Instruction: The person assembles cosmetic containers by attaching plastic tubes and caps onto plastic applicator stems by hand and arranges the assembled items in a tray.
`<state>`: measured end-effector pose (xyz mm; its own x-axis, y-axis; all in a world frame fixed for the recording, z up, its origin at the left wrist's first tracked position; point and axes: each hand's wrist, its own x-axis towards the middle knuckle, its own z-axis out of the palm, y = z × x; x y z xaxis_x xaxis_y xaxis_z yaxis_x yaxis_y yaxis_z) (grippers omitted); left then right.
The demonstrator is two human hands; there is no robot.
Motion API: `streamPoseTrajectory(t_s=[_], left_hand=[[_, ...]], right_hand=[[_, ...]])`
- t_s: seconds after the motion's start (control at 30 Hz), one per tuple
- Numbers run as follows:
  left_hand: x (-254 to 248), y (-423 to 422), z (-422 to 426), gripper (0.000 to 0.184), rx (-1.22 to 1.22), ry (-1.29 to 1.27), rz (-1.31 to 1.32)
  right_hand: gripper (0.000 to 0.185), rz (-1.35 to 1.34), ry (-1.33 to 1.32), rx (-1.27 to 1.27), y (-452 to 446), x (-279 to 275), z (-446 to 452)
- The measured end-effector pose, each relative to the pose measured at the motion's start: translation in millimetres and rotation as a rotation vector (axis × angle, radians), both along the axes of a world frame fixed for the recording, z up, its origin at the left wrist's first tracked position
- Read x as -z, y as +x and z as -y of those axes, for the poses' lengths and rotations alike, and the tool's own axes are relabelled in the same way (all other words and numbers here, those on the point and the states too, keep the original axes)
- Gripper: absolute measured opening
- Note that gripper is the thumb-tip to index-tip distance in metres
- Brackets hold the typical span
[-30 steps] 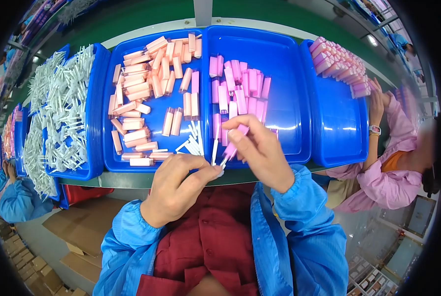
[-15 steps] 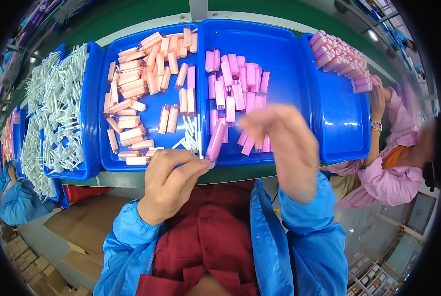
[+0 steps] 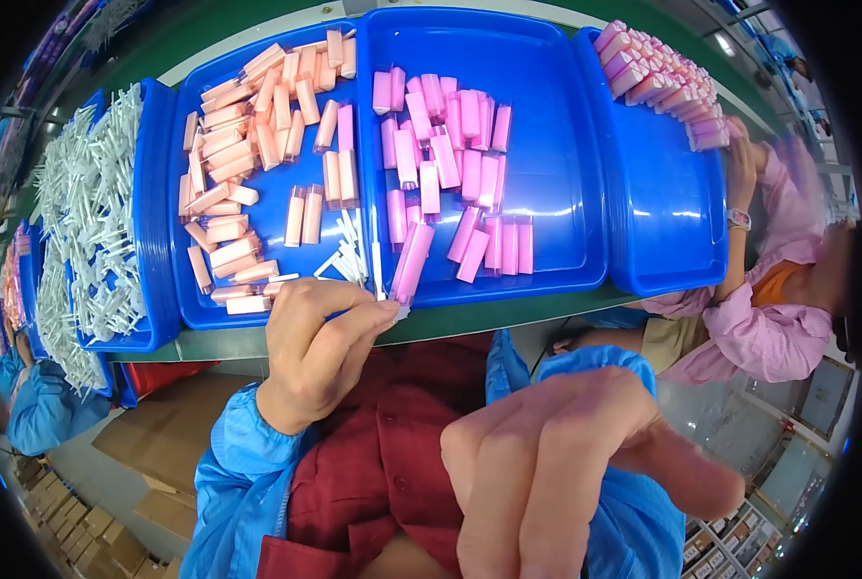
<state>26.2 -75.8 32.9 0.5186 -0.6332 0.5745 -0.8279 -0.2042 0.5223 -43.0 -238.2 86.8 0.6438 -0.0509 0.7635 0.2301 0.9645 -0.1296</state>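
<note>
My left hand (image 3: 320,338) is pinched at the front edge of the trays. Its thumb and forefinger close on the clear lower end of a pink rectangular tube (image 3: 413,262), which tilts up over the tray wall. Beside that tube a thin white stick (image 3: 377,268) stands by the divide between two trays; whether my fingers also hold it I cannot tell. Close to the camera, over my lap, my right hand (image 3: 556,444) has its fingers stretched down and its thumb apart, with nothing visible in it. More pink tubes (image 3: 441,154) lie in the blue tray (image 3: 547,193) ahead.
Peach tubes (image 3: 228,154) and several white sticks (image 3: 346,249) share the blue tray on the left. Farther left, trays hold piled white sticks (image 3: 103,222). At right, a co-worker's hand (image 3: 740,159) touches stacked pink pieces (image 3: 658,72) in another blue tray (image 3: 672,232).
My right hand has moved from above the pink tubes back toward the camera. My left hand keeps its pinch on the pink tube. The whole view has shifted slightly.
</note>
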Motion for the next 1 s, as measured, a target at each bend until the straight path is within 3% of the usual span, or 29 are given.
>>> streamPoseTrajectory(t_s=[0.07, 0.17, 0.23, 0.3, 0.43, 0.5, 0.63, 0.87, 0.97, 1.0], left_hand=[[-2, 0, 1, 0.035, 0.014, 0.003, -0.004], [-4, 2, 2, 0.035, 0.034, 0.009, -0.001], [-4, 2, 2, 0.035, 0.037, 0.008, -0.009], [-3, 3, 2, 0.034, 0.033, 0.0, -0.018], [-1, 1, 1, 0.036, 0.038, -0.016, -0.064], [-3, -1, -1, 0.036, 0.042, 0.0, -0.087], [2, -2, -2, 0.035, 0.049, -0.04, -0.096], [1, -2, -7, 0.035, 0.023, -0.024, -0.063], [-3, -5, -9, 0.035, 0.039, -0.021, -0.067], [-6, -6, -9, 0.036, 0.04, -0.02, -0.068]], right_hand=[[0.082, 0.07, -0.027, 0.009, 15, -9, 6], [0.068, -0.289, -0.22, -0.219, -11, -35, 34], [0.061, -0.352, -0.389, -0.211, -13, -35, 46], [0.054, -0.249, -0.587, 0.008, 4, -19, 59], [0.02, -0.952, -1.309, 0.941, 25, 12, 99], [0.023, -0.969, -1.562, 1.423, 47, 56, 131], [0.032, -1.012, -1.909, 1.428, 71, 68, 140], [0.026, -0.691, -2.653, 1.375, 85, 54, 132], [0.025, -0.708, -2.419, 1.544, 81, 59, 141], [0.025, -0.862, -2.067, 1.425, 81, 55, 142]])
